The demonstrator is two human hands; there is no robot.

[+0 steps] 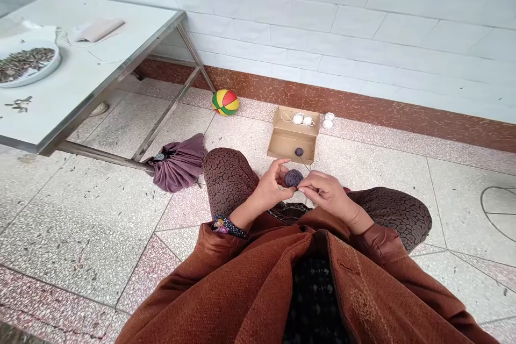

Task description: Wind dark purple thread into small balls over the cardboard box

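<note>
A dark grey-purple ball of yarn (293, 178) sits between my two hands, above my crossed legs. My left hand (271, 185) is closed around its left side, thumb below and fingers above. With thumb and fingers pinched together, my right hand (324, 191) grips the yarn strand at the ball's lower right. From there a strand runs up to a smaller dark ball of yarn (299, 151), which lies in the open cardboard box (282, 142) just beyond my hands.
White balls of yarn (298, 118) rest on the box's raised lid, and more white balls (328, 120) lie beside it. Left of the box are a colourful ball (226, 102) and a purple cloth bag (179, 164). A table (97, 70) at left carries a bowl (56, 67) of dried bits.
</note>
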